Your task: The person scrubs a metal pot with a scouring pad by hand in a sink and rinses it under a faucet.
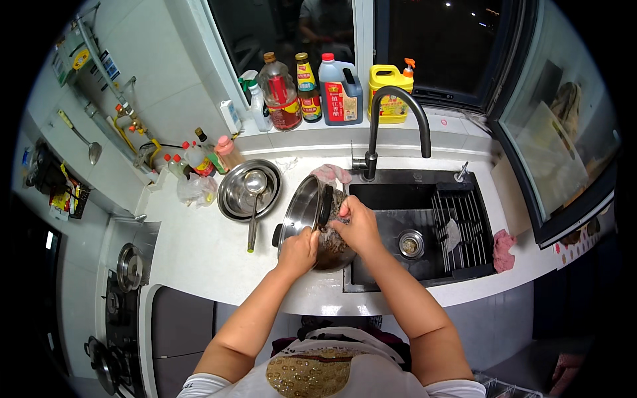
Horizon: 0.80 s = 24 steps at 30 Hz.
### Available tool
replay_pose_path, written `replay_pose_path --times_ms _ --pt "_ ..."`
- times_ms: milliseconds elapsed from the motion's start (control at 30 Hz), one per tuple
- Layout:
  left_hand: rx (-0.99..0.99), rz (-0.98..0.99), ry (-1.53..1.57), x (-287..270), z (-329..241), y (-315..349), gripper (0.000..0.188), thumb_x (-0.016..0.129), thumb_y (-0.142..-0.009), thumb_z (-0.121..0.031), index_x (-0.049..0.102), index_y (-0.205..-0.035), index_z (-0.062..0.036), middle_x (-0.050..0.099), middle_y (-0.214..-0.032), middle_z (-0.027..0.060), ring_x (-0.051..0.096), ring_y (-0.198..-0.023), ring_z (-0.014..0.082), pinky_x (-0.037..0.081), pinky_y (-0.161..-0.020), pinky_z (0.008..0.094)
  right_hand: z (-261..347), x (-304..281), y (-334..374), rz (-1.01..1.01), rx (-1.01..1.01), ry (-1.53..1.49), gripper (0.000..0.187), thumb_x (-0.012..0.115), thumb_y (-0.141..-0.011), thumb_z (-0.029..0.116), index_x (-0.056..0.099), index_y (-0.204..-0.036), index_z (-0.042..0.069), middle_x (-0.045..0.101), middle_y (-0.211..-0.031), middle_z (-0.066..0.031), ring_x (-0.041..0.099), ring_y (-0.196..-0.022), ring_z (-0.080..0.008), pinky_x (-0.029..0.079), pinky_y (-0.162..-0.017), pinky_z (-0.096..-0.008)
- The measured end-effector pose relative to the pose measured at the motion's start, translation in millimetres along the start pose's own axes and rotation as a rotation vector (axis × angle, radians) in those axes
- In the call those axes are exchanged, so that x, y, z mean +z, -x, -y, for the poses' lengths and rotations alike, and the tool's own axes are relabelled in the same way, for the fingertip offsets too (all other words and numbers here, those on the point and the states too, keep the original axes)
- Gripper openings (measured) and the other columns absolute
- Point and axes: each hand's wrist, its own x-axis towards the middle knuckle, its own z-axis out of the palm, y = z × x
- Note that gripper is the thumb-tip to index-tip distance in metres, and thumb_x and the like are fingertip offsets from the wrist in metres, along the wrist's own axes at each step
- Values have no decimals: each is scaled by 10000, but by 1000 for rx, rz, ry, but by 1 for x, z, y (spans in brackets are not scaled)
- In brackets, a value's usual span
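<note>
A steel pot with black handles is tipped on its side at the left edge of the black sink, its soapy underside facing me. My left hand grips the pot's lower rim and steadies it. My right hand presses a small scrubbing pad, mostly hidden under the fingers, against the pot's bottom. A pink cloth lies just behind the pot.
A steel bowl holding a ladle sits left of the pot on the white counter. A black tap arches over the sink, and a rack fills its right half. Bottles line the window sill. A stove is at far left.
</note>
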Motion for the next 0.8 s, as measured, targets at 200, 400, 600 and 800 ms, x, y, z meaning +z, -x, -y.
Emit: replay_pose_path --times_ms 200,400,600,800 --pt "-19 20 0 1 -3 3 256 456 -960 -191 490 -812 15 544 -604 262 534 -578 475 415 -530 527 1 12 2 -72 -148 37 341 773 -636 7 457 -761 36 561 -719 -105 579 -680 -272 469 -638 -353" --pt "-25 27 10 3 2 5 256 454 -962 -192 496 -814 13 544 -627 271 535 -593 478 409 -534 531 3 9 4 -23 -60 11 312 743 -626 -10 459 -748 28 552 -745 -119 571 -706 -283 460 -649 -359" --pt "5 -45 12 0 4 2 310 464 -957 -250 497 -782 5 559 -582 257 564 -565 460 441 -519 532 -11 12 6 -94 -70 -87 223 733 -653 -14 578 -806 32 598 -809 -125 595 -764 -298 478 -705 -367" --pt "-15 -33 8 0 6 6 300 456 -962 -238 503 -787 1 555 -607 262 555 -588 468 428 -533 534 -29 10 22 -141 -108 -298 207 682 -747 27 686 -954 44 669 -997 -121 620 -950 -263 480 -852 -334"
